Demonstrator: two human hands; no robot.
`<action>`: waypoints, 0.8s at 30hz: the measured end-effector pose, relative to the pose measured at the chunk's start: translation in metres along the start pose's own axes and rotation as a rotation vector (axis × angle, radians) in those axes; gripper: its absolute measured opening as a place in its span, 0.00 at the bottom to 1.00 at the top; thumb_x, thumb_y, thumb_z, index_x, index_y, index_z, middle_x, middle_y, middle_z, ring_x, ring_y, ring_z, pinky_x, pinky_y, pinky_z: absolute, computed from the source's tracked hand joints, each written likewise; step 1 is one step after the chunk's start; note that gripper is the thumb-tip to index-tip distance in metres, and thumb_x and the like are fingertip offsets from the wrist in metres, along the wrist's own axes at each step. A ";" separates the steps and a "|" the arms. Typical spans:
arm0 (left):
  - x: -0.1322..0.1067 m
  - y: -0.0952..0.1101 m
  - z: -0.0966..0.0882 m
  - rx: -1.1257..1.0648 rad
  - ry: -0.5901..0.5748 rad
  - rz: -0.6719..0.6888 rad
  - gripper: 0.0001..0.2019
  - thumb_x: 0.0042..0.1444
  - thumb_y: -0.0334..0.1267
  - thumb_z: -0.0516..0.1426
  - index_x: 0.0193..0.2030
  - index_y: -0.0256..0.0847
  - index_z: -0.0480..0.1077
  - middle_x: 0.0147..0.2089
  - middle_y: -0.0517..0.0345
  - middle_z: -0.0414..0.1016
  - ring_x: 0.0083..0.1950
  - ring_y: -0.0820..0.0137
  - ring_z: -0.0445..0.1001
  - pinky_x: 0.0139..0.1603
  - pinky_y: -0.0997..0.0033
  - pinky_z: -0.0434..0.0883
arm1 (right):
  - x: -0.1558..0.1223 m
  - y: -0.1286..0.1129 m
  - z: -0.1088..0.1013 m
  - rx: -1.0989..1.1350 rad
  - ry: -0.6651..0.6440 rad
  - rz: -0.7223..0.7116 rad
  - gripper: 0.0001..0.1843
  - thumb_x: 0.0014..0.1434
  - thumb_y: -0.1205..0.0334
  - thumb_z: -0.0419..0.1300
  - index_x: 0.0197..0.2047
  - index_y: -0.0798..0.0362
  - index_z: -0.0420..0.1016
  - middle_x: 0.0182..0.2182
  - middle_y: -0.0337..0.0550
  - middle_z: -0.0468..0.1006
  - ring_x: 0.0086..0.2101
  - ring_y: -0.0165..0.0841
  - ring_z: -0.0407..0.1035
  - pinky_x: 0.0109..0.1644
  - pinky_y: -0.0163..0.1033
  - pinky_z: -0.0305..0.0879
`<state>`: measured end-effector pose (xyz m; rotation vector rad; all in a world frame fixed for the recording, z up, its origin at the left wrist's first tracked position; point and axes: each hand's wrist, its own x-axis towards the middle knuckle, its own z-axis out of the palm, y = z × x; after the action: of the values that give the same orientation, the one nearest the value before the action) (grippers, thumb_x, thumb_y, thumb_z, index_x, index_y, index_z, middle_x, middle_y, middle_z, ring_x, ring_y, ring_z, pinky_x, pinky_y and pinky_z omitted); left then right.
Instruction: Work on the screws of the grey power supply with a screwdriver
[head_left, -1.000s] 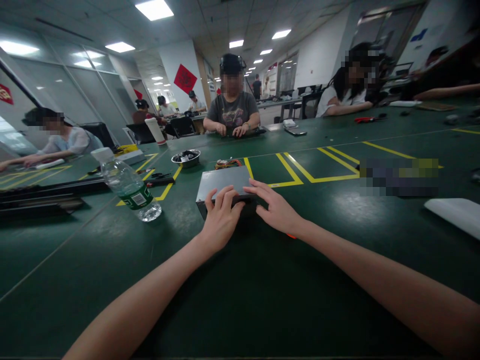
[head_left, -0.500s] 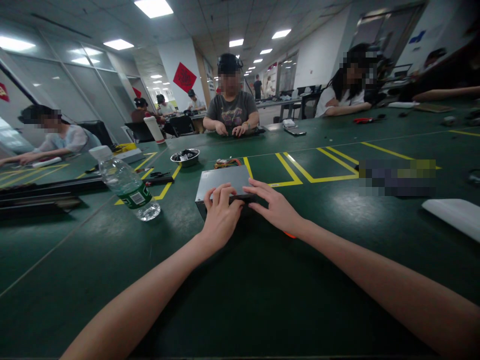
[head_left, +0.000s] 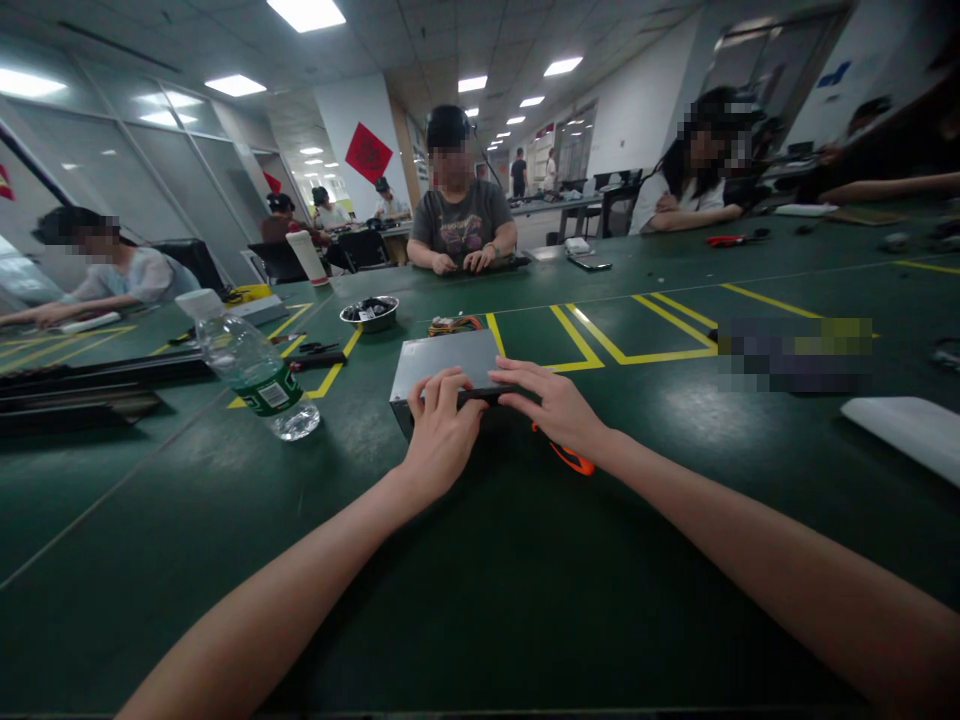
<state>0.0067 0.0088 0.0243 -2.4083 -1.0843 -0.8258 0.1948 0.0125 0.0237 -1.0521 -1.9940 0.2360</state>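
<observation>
A grey metal computer power supply (head_left: 442,358) sits on the green table, with a bundle of coloured wires (head_left: 454,325) behind it. My left hand (head_left: 444,425) is closed on its near edge, fingers bent over the top and thumb at the front side. My right hand (head_left: 551,400) grips the near right corner, fingers on top and thumb lower. Beneath the right palm shows a tool with an orange handle (head_left: 574,460); the rest of it is hidden, so I cannot tell its kind.
Left stands a water bottle (head_left: 259,375), near dark metal strips (head_left: 97,385). A metal bowl (head_left: 369,316) of small dark parts lies farther back. Yellow tape (head_left: 667,357) marks the table (head_left: 480,620). At right is a white object (head_left: 904,425). A person (head_left: 465,220) sits opposite; others work around.
My right hand has shifted very slightly, and more of the orange handle shows beneath it. The power supply and my left hand stay almost where they were.
</observation>
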 end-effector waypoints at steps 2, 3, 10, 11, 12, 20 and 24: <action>-0.001 0.000 0.000 -0.010 -0.005 -0.006 0.09 0.57 0.32 0.51 0.41 0.42 0.71 0.49 0.50 0.62 0.58 0.59 0.55 0.56 0.54 0.52 | -0.004 -0.002 -0.005 -0.021 0.017 0.041 0.17 0.61 0.60 0.50 0.53 0.50 0.66 0.54 0.45 0.67 0.54 0.34 0.60 0.58 0.46 0.56; -0.001 -0.001 0.000 -0.016 -0.009 -0.010 0.09 0.57 0.32 0.52 0.41 0.42 0.71 0.50 0.50 0.62 0.59 0.59 0.55 0.56 0.54 0.52 | -0.009 -0.003 -0.007 -0.059 0.024 0.077 0.18 0.61 0.60 0.49 0.54 0.51 0.65 0.54 0.46 0.66 0.54 0.35 0.60 0.58 0.46 0.56; -0.003 -0.001 0.001 -0.075 -0.006 -0.017 0.10 0.56 0.30 0.52 0.42 0.44 0.70 0.53 0.50 0.60 0.60 0.58 0.53 0.55 0.53 0.53 | -0.056 -0.017 -0.017 -0.411 -0.249 0.300 0.29 0.54 0.51 0.56 0.57 0.54 0.59 0.54 0.53 0.62 0.50 0.44 0.62 0.50 0.52 0.63; -0.004 -0.002 0.002 -0.088 0.012 -0.015 0.10 0.56 0.29 0.52 0.41 0.44 0.70 0.53 0.50 0.60 0.60 0.58 0.53 0.55 0.53 0.53 | -0.060 -0.019 -0.017 -0.422 -0.277 0.321 0.30 0.54 0.52 0.56 0.57 0.55 0.59 0.54 0.54 0.62 0.49 0.44 0.63 0.50 0.51 0.64; -0.006 -0.003 0.001 -0.103 0.035 -0.013 0.10 0.55 0.29 0.52 0.39 0.44 0.70 0.53 0.51 0.60 0.60 0.59 0.53 0.55 0.53 0.53 | -0.062 -0.020 -0.017 -0.428 -0.296 0.338 0.30 0.54 0.54 0.56 0.58 0.55 0.58 0.53 0.53 0.63 0.48 0.43 0.64 0.49 0.50 0.65; -0.023 -0.013 -0.004 -0.172 0.038 0.134 0.06 0.54 0.31 0.50 0.34 0.39 0.68 0.41 0.52 0.67 0.43 0.66 0.65 0.41 0.65 0.63 | -0.062 -0.016 -0.015 -0.450 -0.316 0.309 0.24 0.56 0.65 0.51 0.57 0.57 0.59 0.47 0.51 0.68 0.43 0.38 0.66 0.48 0.47 0.65; -0.025 -0.004 -0.004 -0.191 -0.181 0.283 0.11 0.57 0.33 0.47 0.43 0.37 0.67 0.32 0.57 0.70 0.31 0.72 0.67 0.33 0.70 0.63 | -0.064 -0.013 -0.013 -0.450 -0.305 0.275 0.23 0.57 0.67 0.48 0.56 0.58 0.59 0.47 0.53 0.68 0.44 0.40 0.64 0.48 0.48 0.64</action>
<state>-0.0113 -0.0045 0.0113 -2.7573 -0.7249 -0.6508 0.2156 -0.0462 0.0004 -1.6653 -2.2276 0.0959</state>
